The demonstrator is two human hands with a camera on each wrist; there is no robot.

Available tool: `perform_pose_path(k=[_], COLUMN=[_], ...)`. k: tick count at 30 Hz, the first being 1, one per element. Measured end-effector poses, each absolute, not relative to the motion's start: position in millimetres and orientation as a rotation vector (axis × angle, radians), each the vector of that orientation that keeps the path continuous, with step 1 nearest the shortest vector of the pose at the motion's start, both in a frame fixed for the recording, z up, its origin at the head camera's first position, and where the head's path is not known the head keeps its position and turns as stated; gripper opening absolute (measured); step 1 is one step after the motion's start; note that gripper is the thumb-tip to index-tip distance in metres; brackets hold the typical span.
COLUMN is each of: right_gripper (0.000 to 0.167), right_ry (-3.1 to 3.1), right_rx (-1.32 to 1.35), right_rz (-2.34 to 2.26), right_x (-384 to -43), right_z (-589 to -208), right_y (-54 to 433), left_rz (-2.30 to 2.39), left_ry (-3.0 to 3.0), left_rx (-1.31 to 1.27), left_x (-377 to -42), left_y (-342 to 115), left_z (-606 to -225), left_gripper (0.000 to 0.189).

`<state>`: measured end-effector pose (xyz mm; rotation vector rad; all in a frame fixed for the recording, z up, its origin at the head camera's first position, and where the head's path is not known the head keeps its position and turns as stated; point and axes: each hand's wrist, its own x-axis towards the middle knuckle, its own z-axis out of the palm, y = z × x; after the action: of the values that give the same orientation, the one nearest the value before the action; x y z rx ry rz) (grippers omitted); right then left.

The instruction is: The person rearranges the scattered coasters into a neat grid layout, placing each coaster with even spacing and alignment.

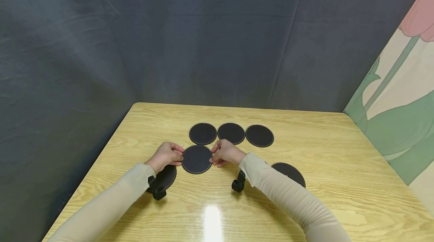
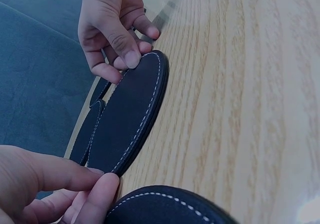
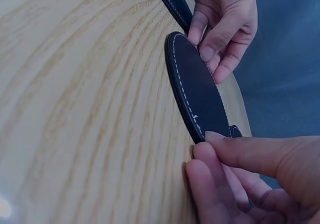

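A round black coaster [image 1: 197,159] with pale stitching round its rim is held between both hands near the middle of the table. My left hand [image 1: 167,156] pinches its left edge between thumb and fingers. On the opposite edge, the thumb and fingers of my right hand [image 1: 226,153] pinch it too. In the left wrist view the coaster [image 2: 132,109] looks flat and low over the wood; whether it touches the table I cannot tell. A second coaster [image 1: 167,178] lies under my left wrist, partly hidden by it.
Behind the hands, a left coaster [image 1: 202,134], a middle coaster [image 1: 231,132] and a right coaster [image 1: 259,135] form a row. Another coaster [image 1: 289,172] lies partly under the right sleeve. The wooden table [image 1: 339,151] meets a dark curtain [image 1: 217,46] at the back.
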<state>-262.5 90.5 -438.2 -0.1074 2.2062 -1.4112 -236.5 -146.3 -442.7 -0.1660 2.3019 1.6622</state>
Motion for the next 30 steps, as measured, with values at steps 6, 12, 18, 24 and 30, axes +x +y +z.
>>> perform_pose_path(k=[6, 12, 18, 24, 30], right_gripper=[0.028, 0.028, 0.028, 0.024, 0.024], right_ry=[2.200, 2.198, 2.178, 2.112, 2.044], right_rx=[-0.105, -0.106, -0.133, -0.173, -0.202], right_rz=[-1.416, -1.418, -1.416, -1.430, -1.474], right_x=[-263, -264, -265, -267, -267], right_z=[-438, -439, -440, -439, -431], right_y=[91, 91, 93, 99, 106], left_rz=[1.659, 1.657, 1.640, 1.635, 1.614], left_ry=[2.302, 2.313, 2.332, 2.331, 2.360], left_rx=[-0.163, -0.158, -0.153, -0.151, -0.147], left_x=[-236, -236, -234, -234, -235], left_y=[-146, -146, -146, -145, -145], left_z=[-442, -442, -441, -442, -442], left_gripper=[0.030, 0.030, 0.030, 0.031, 0.029])
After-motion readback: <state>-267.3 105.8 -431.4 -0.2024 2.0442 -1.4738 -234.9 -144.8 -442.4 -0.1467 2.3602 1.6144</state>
